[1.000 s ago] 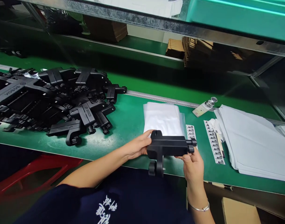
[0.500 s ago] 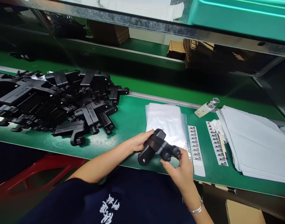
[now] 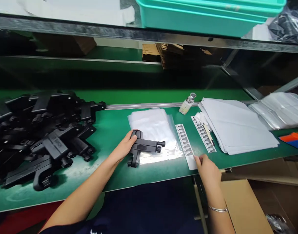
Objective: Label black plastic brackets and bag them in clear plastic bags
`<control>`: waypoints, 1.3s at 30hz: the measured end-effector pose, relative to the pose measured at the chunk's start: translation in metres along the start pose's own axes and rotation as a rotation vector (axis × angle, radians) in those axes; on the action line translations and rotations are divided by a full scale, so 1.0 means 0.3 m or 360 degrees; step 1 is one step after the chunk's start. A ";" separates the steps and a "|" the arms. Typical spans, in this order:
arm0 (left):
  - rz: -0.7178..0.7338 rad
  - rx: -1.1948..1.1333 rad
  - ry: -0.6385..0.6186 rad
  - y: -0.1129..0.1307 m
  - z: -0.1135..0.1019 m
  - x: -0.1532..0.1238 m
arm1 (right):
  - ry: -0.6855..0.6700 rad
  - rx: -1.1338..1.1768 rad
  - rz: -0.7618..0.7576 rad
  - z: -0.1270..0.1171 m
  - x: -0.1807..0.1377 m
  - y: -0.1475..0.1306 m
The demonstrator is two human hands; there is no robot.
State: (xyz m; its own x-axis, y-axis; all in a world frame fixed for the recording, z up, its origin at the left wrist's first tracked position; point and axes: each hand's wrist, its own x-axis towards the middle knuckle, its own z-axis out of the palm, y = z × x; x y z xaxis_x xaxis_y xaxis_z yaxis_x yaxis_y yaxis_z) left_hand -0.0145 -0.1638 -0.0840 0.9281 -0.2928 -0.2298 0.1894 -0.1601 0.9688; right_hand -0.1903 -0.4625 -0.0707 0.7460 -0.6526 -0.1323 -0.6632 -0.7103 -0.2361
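My left hand (image 3: 124, 146) is closed on a black plastic T-shaped bracket (image 3: 146, 145) with small knobs at its right end. The bracket is over a stack of clear plastic bags (image 3: 151, 118). At the lower right edge of a white strip of labels (image 3: 185, 143), my right hand (image 3: 208, 170) is closed, thumb and fingertip pinching the strip's edge. A second label strip (image 3: 202, 134) lies further right, with a pen-like tool (image 3: 208, 134) and crumpled white paper beside it.
A pile of similar black brackets (image 3: 53, 143) covers the left of the green table. White sheets (image 3: 234, 123) are stacked on the right. A small bottle (image 3: 187, 104) stands at the back. Overhead, a shelf edge (image 3: 90, 31) carries teal bins (image 3: 200, 19).
My right hand has let go of the bracket and moved right to the label strip. The bracket has turned in my left hand, knobs now pointing right. The view has shifted right.
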 end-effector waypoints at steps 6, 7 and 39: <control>0.0244 0.0938 0.0189 -0.009 0.002 0.022 | -0.0080 -0.0228 0.0101 0.069 -0.096 0.115; 0.0358 0.1066 0.0273 0.007 0.008 0.010 | -0.0081 -0.0148 0.0090 0.080 -0.110 0.121; -0.0243 -0.0159 -0.1055 -0.026 0.615 -0.121 | 0.1118 0.0268 -0.1022 0.136 -0.163 0.121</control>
State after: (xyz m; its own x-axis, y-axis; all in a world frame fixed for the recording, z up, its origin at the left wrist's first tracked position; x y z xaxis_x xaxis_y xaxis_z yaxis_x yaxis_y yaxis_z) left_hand -0.1086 -0.3258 -0.1003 0.5025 -0.7939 -0.3424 0.3607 -0.1674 0.9175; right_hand -0.2486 -0.4457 -0.1120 0.7208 -0.2010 0.6634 -0.0834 -0.9752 -0.2049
